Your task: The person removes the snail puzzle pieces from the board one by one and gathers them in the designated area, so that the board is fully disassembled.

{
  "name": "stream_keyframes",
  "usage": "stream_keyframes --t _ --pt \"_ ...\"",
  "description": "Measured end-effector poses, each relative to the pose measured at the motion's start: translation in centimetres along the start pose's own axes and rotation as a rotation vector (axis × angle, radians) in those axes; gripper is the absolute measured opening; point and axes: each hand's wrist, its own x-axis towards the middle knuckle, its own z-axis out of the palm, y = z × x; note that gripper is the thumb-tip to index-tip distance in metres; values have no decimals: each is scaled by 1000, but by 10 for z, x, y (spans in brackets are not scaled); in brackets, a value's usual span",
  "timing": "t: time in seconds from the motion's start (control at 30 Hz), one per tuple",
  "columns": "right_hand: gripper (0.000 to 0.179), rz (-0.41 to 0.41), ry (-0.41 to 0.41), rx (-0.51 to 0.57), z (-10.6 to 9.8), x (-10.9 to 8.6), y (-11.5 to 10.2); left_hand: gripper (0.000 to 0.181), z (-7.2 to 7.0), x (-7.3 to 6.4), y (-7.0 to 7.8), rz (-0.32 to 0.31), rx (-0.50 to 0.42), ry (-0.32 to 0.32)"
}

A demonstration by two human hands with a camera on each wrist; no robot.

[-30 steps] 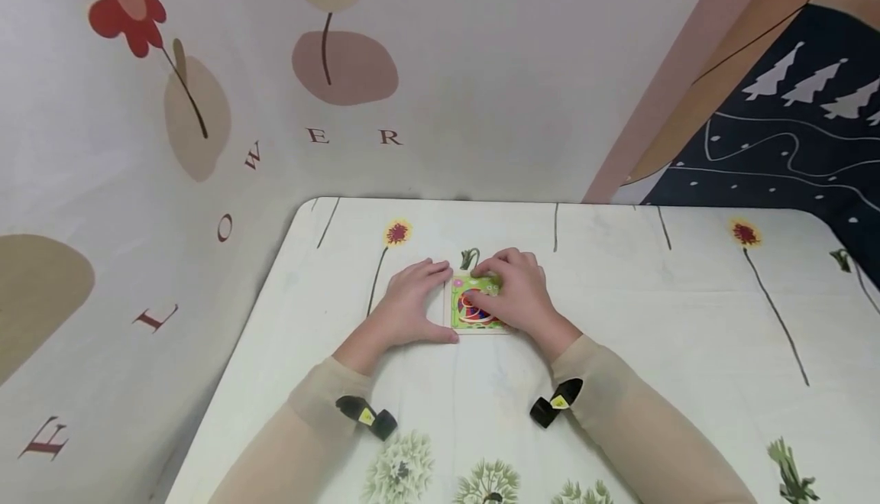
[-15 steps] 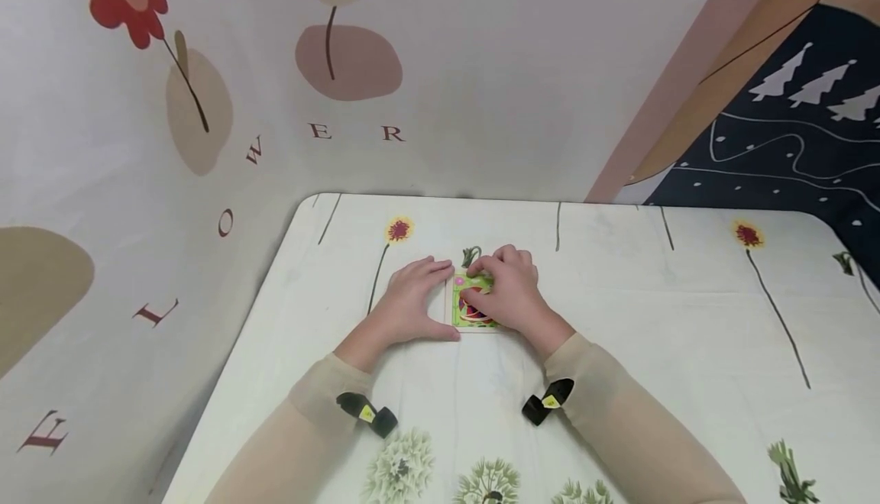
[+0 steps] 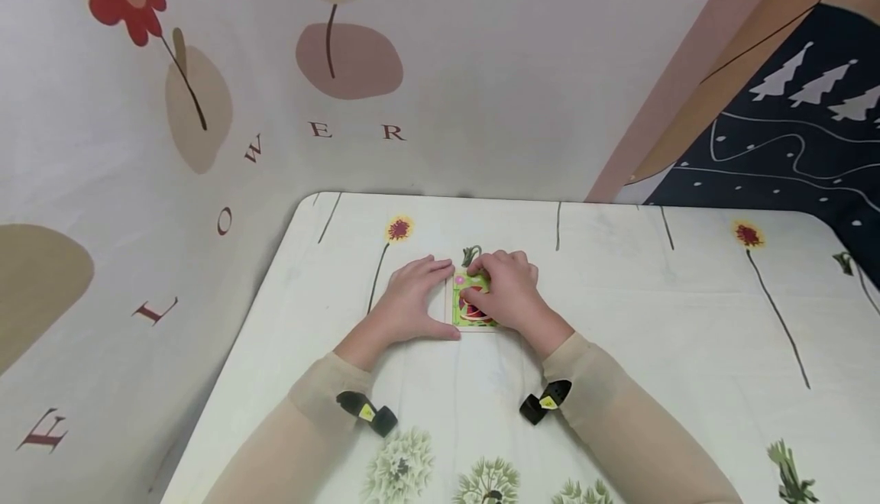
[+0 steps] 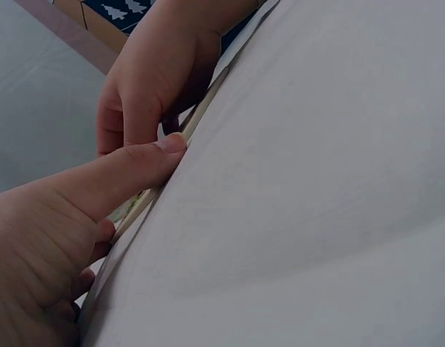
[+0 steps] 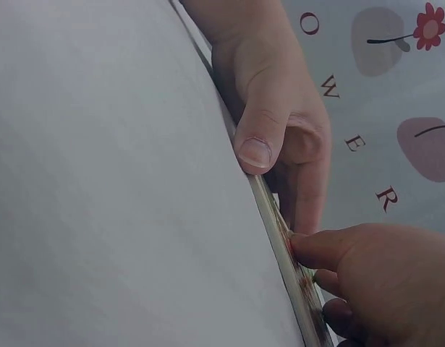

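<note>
A small square wooden jigsaw puzzle (image 3: pixel 457 305) lies flat on the table, its green picture showing a red and purple figure. My left hand (image 3: pixel 410 304) holds the board from the left, thumb along the near edge and fingers at the far corner. In the left wrist view, the left thumb (image 4: pixel 146 165) rests against the board's pale edge (image 4: pixel 208 101). Over the board's right part, my right hand (image 3: pixel 514 290) has its thumb and index finger bent down on a puzzle piece. The right wrist view shows that thumb (image 5: pixel 323 249) touching the picture; the piece itself is mostly hidden.
The white table cover (image 3: pixel 653 321) carries printed flowers and stems. Behind it rises a pale wall cloth (image 3: pixel 481 107) with letters and flower shapes. A dark cloth with white trees (image 3: pixel 791 145) hangs at the right. Each sleeve bears a black wrist camera (image 3: pixel 367 412).
My right hand has shifted slightly left over the puzzle, covering more of its right side. Its fingers have curled a little more. My left hand stays at the board's left edge.
</note>
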Motion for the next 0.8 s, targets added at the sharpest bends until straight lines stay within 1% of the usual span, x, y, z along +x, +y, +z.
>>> stream_keyframes --t 0.27,0.47,0.53,0.67,0.8 --pt "34 -19 10 21 3 0 2 109 0 0 0 0 2 4" --pt "25 -50 12 35 4 -2 2 110 1 -1 -1 1 4 5" --pt "27 -58 17 28 4 -3 2 110 1 -1 -1 2 2 5" --pt "41 -72 14 -1 2 -3 2 110 0 -1 0 -5 -2 1" --pt "41 -75 8 -12 2 -3 1 110 0 -1 0 -12 -1 -6"
